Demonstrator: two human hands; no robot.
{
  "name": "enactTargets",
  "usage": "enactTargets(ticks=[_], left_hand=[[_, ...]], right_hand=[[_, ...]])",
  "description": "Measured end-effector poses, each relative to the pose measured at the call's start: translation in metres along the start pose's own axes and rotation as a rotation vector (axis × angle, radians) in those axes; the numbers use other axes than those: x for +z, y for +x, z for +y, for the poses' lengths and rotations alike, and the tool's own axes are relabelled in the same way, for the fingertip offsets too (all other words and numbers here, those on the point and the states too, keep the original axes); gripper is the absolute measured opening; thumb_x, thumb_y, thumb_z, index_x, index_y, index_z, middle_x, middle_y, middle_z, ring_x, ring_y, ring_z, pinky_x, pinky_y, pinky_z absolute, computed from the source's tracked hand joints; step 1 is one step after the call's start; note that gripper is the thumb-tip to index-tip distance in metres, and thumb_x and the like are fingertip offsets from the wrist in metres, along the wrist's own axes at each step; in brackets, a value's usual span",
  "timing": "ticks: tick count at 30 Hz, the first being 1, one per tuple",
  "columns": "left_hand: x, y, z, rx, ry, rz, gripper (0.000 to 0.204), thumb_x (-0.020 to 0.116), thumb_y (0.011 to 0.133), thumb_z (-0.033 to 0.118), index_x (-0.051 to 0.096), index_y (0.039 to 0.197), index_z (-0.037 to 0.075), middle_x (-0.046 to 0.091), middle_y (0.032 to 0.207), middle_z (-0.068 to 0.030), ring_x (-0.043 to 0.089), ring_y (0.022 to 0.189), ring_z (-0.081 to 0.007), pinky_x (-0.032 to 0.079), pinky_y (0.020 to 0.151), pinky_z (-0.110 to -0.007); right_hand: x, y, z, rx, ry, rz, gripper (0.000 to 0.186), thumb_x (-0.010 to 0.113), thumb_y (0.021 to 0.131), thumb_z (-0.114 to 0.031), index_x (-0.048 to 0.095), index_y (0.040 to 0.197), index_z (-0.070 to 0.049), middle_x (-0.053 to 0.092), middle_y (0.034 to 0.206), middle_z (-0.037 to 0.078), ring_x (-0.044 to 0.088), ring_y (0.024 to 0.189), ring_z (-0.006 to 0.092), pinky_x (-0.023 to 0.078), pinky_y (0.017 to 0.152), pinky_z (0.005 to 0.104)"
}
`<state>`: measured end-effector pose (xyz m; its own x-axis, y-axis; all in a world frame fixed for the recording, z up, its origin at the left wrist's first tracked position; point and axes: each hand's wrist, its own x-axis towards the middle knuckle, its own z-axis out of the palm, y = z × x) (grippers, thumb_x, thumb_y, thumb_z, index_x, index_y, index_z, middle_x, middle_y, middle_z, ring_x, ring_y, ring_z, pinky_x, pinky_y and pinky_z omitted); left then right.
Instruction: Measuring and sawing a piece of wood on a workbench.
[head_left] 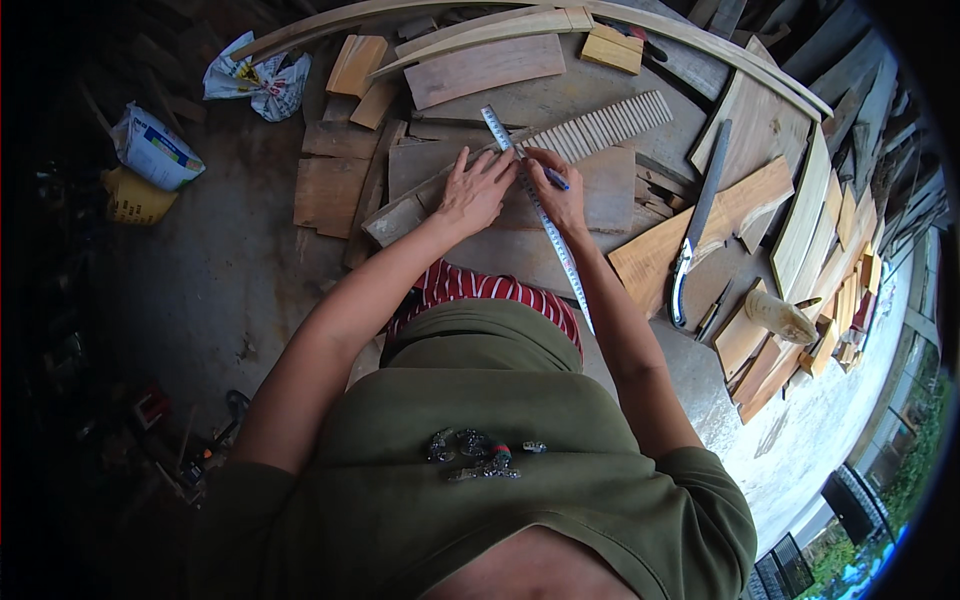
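Note:
My left hand (474, 195) rests with fingers spread on a long wooden strip (395, 215), its fingertips at a silver measuring rule (568, 265) that crosses the strip diagonally. My right hand (556, 200) grips a blue pen (560, 181) just beside the rule, above the strip. The strip's upper right part (620, 125) shows a row of narrow crosswise slats or grooves. Beneath lies a wide grey-brown board (610, 190) on a work surface. The pen's tip is hidden by my fingers.
A folding saw (700, 215) lies on an orange-brown board (640, 270) at right, near slim tools (712, 312) and a pale wooden piece (778, 318). Offcuts (350, 65) and a long curved strip (700, 50) surround the work. Bags (158, 150) sit on the floor (220, 280) at left.

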<state>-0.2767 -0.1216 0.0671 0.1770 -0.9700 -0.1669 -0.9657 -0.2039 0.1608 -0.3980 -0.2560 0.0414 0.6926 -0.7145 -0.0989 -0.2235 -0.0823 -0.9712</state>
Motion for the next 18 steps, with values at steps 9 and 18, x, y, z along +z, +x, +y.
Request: enactTargets(ticks=[9, 18], left_hand=[[-0.002, 0.000, 0.001, 0.000, 0.005, -0.006, 0.079, 0.075, 0.079, 0.024, 0.042, 0.149, 0.011, 0.035, 0.158, -0.0077, 0.040, 0.141, -0.0303, 0.023, 0.118, -0.059], [-0.002, 0.000, 0.001, 0.004, -0.008, -0.001, 0.080, 0.075, 0.079, 0.023, 0.039, 0.150, 0.011, 0.034, 0.159, -0.0078, 0.041, 0.141, -0.0310, 0.023, 0.118, -0.059]], right_hand=[[-0.005, -0.003, -0.015, -0.073, -0.237, 0.015, 0.032, 0.062, 0.091, -0.026, 0.072, 0.110, -0.003, 0.072, 0.092, 0.022, 0.073, 0.087, 0.0360, 0.055, 0.080, 0.0392], [-0.016, -0.016, -0.016, -0.053, -0.226, 0.000, 0.032, 0.061, 0.089, -0.023, 0.072, 0.109, -0.002, 0.071, 0.090, 0.024, 0.073, 0.085, 0.0352, 0.055, 0.079, 0.0393]])
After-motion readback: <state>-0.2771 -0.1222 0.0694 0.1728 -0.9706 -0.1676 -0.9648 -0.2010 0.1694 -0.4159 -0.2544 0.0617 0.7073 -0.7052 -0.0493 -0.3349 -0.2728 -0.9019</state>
